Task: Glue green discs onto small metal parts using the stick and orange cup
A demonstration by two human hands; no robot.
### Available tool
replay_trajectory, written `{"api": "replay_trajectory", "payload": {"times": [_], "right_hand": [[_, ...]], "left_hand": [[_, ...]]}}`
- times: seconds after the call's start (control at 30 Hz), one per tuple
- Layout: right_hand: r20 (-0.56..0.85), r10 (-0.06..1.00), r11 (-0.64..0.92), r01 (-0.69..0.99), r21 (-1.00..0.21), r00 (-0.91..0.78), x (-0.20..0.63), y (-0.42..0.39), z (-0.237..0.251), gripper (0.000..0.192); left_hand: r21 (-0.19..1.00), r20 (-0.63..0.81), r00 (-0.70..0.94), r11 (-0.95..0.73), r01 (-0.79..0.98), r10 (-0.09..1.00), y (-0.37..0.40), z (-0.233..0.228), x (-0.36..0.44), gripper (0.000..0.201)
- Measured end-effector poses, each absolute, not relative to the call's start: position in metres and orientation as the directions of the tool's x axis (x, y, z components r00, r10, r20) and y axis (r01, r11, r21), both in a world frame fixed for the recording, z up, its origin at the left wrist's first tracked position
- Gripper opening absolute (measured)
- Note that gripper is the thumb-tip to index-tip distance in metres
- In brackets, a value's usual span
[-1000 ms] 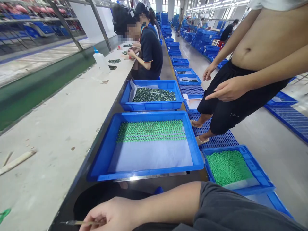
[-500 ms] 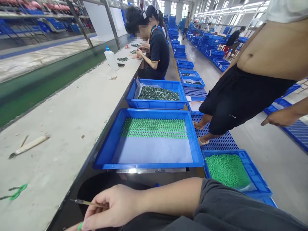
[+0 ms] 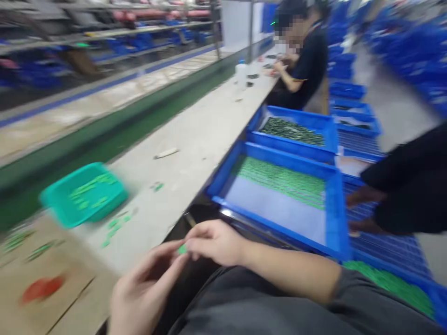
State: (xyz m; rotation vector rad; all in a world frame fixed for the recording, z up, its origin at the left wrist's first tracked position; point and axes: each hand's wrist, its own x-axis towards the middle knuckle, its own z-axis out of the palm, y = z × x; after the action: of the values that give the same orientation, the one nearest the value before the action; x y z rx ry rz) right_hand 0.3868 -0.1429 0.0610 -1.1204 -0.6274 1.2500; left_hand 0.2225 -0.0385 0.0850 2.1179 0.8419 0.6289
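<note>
change: view has swung left since the earlier frames; teal tray now in sight, left hand has come up to meet the right, thin stick no longer seen
green piece (image 3: 182,250): small, pinched between both hands' fingertips, low centre, above the dark lap at the bench edge; too blurred for its axis or heading
right hand (image 3: 213,242): fingers curled, gripping the piece
left hand (image 3: 145,291): fingers extended, tips on the piece
around: blue tray (image 3: 335,204) with green rows just right; teal tray (image 3: 82,195) left on bench (image 3: 195,135); loose green bits (image 3: 115,225) between
blocking: nothing over the piece
other: seated person (image 3: 302,65) far along the bench
</note>
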Motion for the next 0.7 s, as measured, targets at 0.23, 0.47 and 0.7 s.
{"api": "replay_trajectory", "payload": {"times": [0.23,0.47,0.7], "right_hand": [[-0.132,0.983,-0.075,-0.375,-0.924,0.129,0.375,-0.131,0.057,0.043],[-0.163,0.965,-0.133,-0.152,-0.979,0.207,0.375,-0.111,0.039,0.046],[-0.105,0.979,-0.114,0.044,-0.992,0.175,0.369,-0.094,0.042,0.045]], "left_hand": [[0.837,0.095,0.564,-0.372,0.401,0.82,-0.039,0.078,0.177,0.04],[0.664,0.089,0.228,-0.228,0.712,0.97,0.011,0.041,0.09,0.046],[0.571,-0.011,0.288,-0.231,0.788,0.958,0.022,0.05,0.05,0.046]]}}
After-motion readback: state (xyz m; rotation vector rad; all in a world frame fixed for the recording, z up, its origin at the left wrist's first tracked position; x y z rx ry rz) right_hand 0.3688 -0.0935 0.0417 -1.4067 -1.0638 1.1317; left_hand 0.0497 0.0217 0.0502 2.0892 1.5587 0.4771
